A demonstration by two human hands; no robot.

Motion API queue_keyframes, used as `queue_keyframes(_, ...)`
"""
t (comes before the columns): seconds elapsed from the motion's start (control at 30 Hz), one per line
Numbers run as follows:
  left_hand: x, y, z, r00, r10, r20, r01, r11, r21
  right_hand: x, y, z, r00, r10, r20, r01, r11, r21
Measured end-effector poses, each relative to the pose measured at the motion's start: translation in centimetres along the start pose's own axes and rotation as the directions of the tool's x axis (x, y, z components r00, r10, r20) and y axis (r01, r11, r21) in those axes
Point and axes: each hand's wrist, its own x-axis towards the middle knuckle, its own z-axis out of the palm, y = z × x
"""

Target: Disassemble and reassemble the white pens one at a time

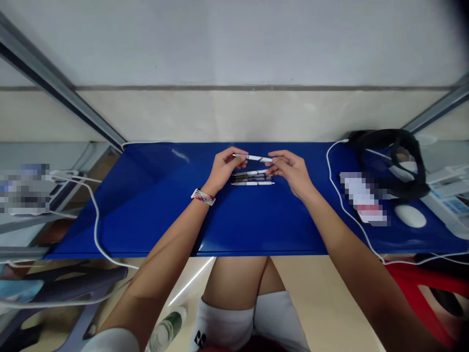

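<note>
A white pen (254, 158) with dark markings is held level above the blue table between both hands. My left hand (227, 165) pinches its left end, near the tip. At the other end, the fingers of my right hand (287, 167) close around the pen. Just below, several similar pens (251, 177) lie side by side on the table, roughly parallel to its front edge. The lower fingers of my right hand are close to the right ends of these pens; whether they touch cannot be told. A colourful woven band (203, 196) circles my left wrist.
The blue table (146, 210) meets a pale wall. On the right are a black headset-like strap (392, 161), a white mouse (410, 216) and a blurred-out item (362, 200). White cables (335, 188) run along both sides. A bottle (166, 330) is on the floor.
</note>
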Motion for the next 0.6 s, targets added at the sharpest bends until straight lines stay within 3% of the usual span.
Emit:
queue_keyframes(0.17, 0.0, 0.0, 0.1, 1.000, 0.004, 0.017, -0.004, 0.999, 0.033, 0.3, 0.6, 0.5, 0.999, 0.018, -0.027, -0.015, 0.995, 0.097)
queue_keyframes(0.4, -0.2, 0.6, 0.4, 1.000, -0.025, 0.010, 0.025, 0.999, 0.048, 0.8, 1.2, 0.9, 0.992, -0.044, -0.117, 0.058, 0.991, 0.119)
queue_keyframes(0.6, 0.1, 0.5, -0.1, 0.995, -0.090, -0.032, 0.092, 0.995, 0.043, 0.6, 1.0, 1.4, 0.989, -0.113, -0.099, 0.121, 0.990, 0.074)
